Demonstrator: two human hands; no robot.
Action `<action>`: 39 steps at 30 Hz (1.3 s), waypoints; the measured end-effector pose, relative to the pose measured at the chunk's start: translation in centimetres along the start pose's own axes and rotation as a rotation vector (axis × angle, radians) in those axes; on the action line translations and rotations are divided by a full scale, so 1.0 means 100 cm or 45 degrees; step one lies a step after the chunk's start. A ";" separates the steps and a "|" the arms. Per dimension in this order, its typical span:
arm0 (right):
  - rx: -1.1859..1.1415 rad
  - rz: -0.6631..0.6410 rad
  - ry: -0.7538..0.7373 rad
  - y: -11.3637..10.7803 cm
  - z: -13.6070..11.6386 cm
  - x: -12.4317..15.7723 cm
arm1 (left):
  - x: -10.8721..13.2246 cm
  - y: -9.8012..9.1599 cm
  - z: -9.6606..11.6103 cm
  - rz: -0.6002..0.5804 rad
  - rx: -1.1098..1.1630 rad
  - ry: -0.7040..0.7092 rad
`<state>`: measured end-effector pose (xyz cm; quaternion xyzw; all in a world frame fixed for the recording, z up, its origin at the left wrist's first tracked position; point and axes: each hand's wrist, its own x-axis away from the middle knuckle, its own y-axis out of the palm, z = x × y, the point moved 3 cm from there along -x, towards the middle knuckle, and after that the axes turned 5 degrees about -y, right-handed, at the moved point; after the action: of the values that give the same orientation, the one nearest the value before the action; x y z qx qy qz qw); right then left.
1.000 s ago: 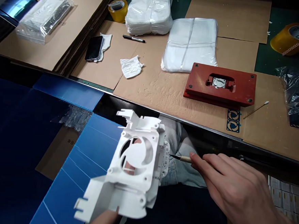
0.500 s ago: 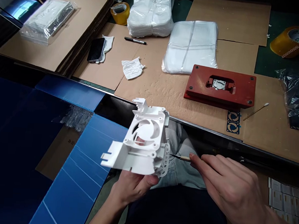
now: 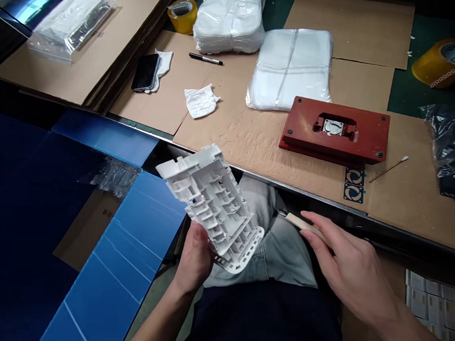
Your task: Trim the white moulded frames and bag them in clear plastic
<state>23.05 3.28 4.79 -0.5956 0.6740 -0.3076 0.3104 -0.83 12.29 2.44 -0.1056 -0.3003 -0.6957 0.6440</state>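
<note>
White part (image 3: 221, 206) over lap (image 3: 287, 258), in L hand (image 3: 196, 259); knife (image 3: 305, 225) in R hand (image 3: 355, 262) pts its way, apart — a slip cd gouge part or nick L thumb. R fingers pinched nr-closed on handle; L thumb pressed on part, other L fingers hidden — can't tell. Beyond, on bench (image 3: 234, 132): red block (image 3: 370, 128).

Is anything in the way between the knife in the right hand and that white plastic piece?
Nothing visible: only an open gap separates the beige-handled knife in the right hand from the white plastic piece, above the jeans. The left hand holds the opposite side.
</note>
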 end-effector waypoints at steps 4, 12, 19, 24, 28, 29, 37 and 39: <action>-0.373 -0.135 0.314 0.007 0.005 0.003 | 0.003 0.018 0.005 -0.076 0.198 -0.121; -0.519 0.000 0.230 0.005 0.010 -0.004 | 0.007 0.026 0.000 -0.208 0.310 -0.477; -0.311 -0.058 -0.746 -0.020 -0.014 -0.043 | 0.008 0.044 -0.009 -0.321 0.363 -0.843; -0.230 -0.388 -1.090 -0.019 -0.036 -0.061 | 0.015 0.051 -0.015 -0.424 0.427 -0.864; -0.299 -0.583 -1.204 -0.013 -0.049 -0.066 | 0.020 0.049 -0.020 -0.429 0.458 -0.898; -0.331 -0.593 -1.218 -0.012 -0.050 -0.067 | 0.021 0.049 -0.021 -0.432 0.464 -0.914; -0.422 -0.590 -1.209 -0.006 -0.049 -0.065 | 0.024 0.051 -0.018 -0.460 0.432 -0.924; -0.411 -0.560 -1.221 -0.005 -0.047 -0.063 | 0.025 0.052 -0.016 -0.455 0.427 -0.913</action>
<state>20.31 9.74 8.47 -0.8358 0.3554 0.0476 0.4157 4.16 9.39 3.96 -0.1809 -0.6274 -0.6572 0.3765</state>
